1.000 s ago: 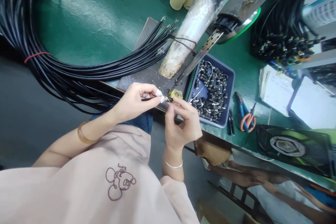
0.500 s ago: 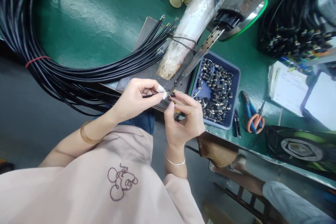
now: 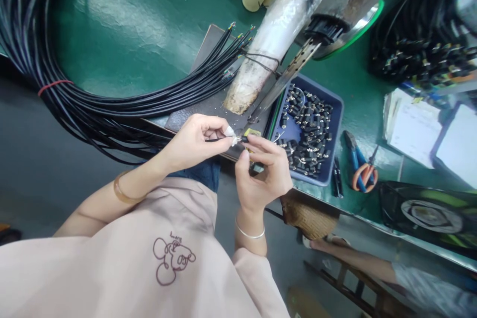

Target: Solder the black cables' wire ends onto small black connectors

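Note:
My left hand (image 3: 199,141) pinches a black cable (image 3: 216,139) close to its stripped end, with white wrapping on the fingertips. Opposite it, my right hand (image 3: 263,169) has its fingers curled, and a small black connector (image 3: 244,139) meets the cable's wire ends at those fingertips. Whether thin solder wire also lies in the right fingers is too small to tell. Just above both hands is the tip of a soldering iron (image 3: 255,117) in a perforated metal sleeve. A yellow piece (image 3: 252,132) lies beside the connector.
A blue tray (image 3: 337,129) of black connectors stands right of my hands. A bundle of black cables (image 3: 149,102) curves in from the left. A white-wrapped tube (image 3: 257,69) overhangs the work. Pliers (image 3: 352,146) and scissors (image 3: 365,176) lie farther right; a person's leg (image 3: 357,261) shows below.
The connector now lines up with the cable end between my fingertips. My hands have barely shifted. The other person's leg has moved slightly to the right.

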`<state>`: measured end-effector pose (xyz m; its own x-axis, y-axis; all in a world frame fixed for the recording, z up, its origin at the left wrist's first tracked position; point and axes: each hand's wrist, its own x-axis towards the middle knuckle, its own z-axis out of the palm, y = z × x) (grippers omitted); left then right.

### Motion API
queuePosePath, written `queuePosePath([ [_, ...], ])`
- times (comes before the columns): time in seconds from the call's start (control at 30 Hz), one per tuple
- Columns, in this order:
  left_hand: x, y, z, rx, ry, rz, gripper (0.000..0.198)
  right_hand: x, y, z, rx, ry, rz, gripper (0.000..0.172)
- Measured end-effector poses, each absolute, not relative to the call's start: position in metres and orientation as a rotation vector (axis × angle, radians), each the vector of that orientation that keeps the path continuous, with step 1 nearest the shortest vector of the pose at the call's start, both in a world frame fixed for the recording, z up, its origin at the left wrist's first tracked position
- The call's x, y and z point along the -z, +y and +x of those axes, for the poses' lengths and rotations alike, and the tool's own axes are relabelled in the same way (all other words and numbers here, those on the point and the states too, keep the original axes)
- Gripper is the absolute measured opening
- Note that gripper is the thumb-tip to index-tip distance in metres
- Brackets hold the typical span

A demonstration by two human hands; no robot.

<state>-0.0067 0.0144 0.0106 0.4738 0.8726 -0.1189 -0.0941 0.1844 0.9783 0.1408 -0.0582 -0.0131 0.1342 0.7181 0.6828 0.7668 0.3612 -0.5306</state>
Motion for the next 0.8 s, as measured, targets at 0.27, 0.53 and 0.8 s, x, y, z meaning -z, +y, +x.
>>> queuePosePath([
  [0.27,-0.0152,0.0145,-0.0118,-0.719,0.792,1.21,0.025,0.0101,-0.06,0.1406,0.158,-1.603,-1.358,0.016],
  [0.53,-0.0134,0.0136,-0.013,-0.72,0.764,1.172,0.015,0.0078,-0.0589,0.1399,0.207,-1.639,-1.373,0.016],
  [0.8,-0.0095,0.0137,-0.0089,-0.837,0.762,1.214,0.016,0.0039,-0.053,0.1378,0.199,-1.632,-1.363,0.018],
])
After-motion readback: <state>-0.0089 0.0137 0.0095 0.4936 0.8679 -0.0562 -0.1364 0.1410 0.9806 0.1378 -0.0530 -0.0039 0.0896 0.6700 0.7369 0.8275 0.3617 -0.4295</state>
